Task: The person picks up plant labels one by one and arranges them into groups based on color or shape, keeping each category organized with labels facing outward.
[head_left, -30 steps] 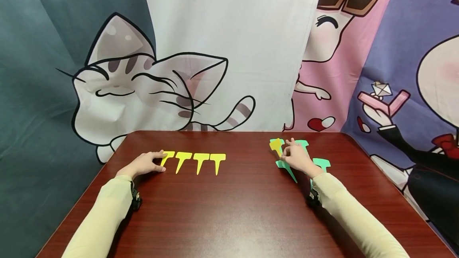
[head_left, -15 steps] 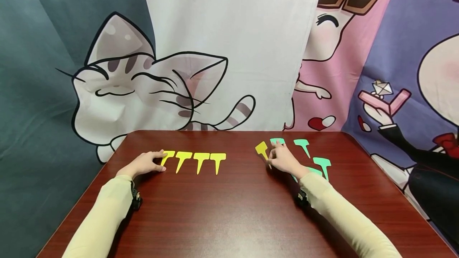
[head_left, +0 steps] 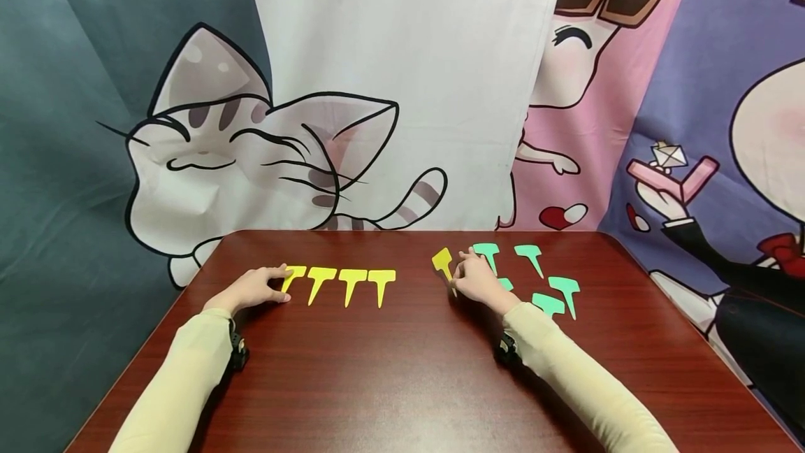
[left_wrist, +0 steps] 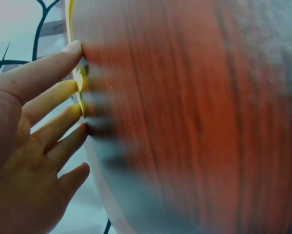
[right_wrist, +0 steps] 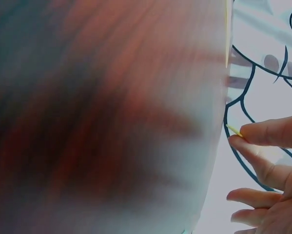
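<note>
A wide printed backdrop (head_left: 409, 33) is seen behind, with a cat drawn on it. Before it a dark red wooden table (head_left: 377, 383) is placed, and over this two arms are stretched, covered by a pale left sleeve (head_left: 176, 376) and a pale right sleeve (head_left: 585, 369). The left hand (head_left: 250, 288) is held with its fingers spread; by the fingertips the leftmost yellow tag (head_left: 294, 272) is touched and partly hidden. By the right hand (head_left: 483, 282) the separate yellow tag (head_left: 443, 259) is pinched between thumb and forefinger, its broad head tilted away from the hand; whether it is raised off the table cannot be told. Between the hands the second yellow tag (head_left: 321, 274), third yellow tag (head_left: 353, 275) and fourth yellow tag (head_left: 381, 276) are laid in a row with the leftmost, stems pointed toward the person. Around and beyond the right hand, five T-shaped green tags (head_left: 564, 285) are scattered, one partly covered by that hand.
</note>
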`<state>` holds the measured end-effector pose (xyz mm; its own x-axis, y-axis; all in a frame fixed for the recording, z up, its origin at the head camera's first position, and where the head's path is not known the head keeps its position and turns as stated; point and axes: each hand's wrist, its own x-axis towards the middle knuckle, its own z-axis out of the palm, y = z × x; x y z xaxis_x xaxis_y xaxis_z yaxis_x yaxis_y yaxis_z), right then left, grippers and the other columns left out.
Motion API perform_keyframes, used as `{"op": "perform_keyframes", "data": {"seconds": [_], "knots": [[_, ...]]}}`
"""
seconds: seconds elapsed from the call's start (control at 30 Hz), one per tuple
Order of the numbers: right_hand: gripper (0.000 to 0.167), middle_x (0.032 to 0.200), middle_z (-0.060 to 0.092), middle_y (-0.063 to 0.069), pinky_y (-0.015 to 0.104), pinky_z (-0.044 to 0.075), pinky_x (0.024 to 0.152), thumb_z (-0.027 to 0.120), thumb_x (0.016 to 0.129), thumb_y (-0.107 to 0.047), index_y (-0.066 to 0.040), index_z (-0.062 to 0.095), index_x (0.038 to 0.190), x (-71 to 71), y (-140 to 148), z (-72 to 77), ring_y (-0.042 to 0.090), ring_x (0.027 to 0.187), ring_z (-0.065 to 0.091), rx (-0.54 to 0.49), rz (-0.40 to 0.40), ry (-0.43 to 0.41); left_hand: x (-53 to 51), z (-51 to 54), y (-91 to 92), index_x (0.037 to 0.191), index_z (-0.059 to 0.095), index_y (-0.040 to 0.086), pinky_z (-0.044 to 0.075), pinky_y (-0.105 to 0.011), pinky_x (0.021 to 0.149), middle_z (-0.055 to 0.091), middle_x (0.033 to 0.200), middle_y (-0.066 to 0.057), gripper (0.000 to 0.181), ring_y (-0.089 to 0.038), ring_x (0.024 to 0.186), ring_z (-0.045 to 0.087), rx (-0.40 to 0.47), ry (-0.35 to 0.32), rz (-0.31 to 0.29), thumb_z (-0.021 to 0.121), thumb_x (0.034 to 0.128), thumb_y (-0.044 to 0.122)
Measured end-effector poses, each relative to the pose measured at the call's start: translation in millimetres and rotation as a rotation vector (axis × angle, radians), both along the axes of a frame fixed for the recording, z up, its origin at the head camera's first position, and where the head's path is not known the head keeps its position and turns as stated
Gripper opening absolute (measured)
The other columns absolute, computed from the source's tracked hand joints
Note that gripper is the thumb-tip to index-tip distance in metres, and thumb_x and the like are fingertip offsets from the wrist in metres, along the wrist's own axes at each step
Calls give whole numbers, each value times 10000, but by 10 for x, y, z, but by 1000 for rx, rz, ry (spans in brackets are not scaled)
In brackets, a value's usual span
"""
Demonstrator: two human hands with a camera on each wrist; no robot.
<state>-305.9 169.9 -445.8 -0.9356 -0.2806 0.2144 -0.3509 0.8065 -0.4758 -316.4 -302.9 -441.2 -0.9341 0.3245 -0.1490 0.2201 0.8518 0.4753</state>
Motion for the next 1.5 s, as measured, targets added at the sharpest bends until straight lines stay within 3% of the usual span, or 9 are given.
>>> {"op": "perform_keyframes", "data": {"seconds": [0.17, 0.3, 0.77, 0.97, 1.2, 1.5], "knots": [[284, 1014, 704, 205, 657, 162, 1096, 658, 795, -67, -80, 591, 519, -25, -104, -4, 422, 1374, 326, 40, -24, -43, -10, 3, 6, 1417, 453, 68, 236, -639, 1067, 296, 1519, -188, 707, -488, 1382, 200, -14, 8, 1, 713, 829, 363], [298, 835, 730, 130, 660, 153, 1096, 672, 795, -71, -73, 604, 505, -15, -175, 20, 392, 1379, 333, 47, -23, -81, -22, 7, 14, 1417, 455, 78, 234, -638, 1068, 292, 1522, -182, 706, -484, 1385, 199, -23, 7, 3, 713, 828, 368], [339, 646, 702, 22, 595, 221, 1114, 729, 799, -131, -83, 617, 482, -65, -393, 1, 337, 1352, 404, 96, -24, -113, -23, 14, 11, 1418, 453, 76, 238, -641, 1065, 290, 1522, -185, 696, -494, 1382, 193, -25, 11, 4, 709, 835, 359], [307, 853, 737, 124, 592, 281, 1088, 750, 775, -171, -97, 640, 498, -32, -494, 12, 392, 1341, 398, 125, -64, -114, -10, 10, 9, 1419, 452, 78, 237, -644, 1063, 290, 1522, -184, 699, -496, 1381, 191, -27, 5, 4, 709, 834, 361], [336, 516, 609, -6, 616, 307, 1057, 774, 749, -202, -100, 614, 472, 11, -605, 31, 436, 1336, 379, 111, -100, -107, -16, -2, -1, 1421, 449, 83, 243, -640, 1063, 289, 1523, -180, 707, -494, 1380, 195, -33, 8, 6, 711, 830, 371], [398, 439, 540, -19, 623, 254, 1084, 769, 747, -197, -115, 551, 425, 70, -692, 63, 393, 1363, 361, 97, -145, -131, -3, 3, 8, 1418, 455, 83, 239, -643, 1062, 285, 1526, -177, 698, -491, 1382, 196, -32, 5, 9, 712, 831, 360]]}}
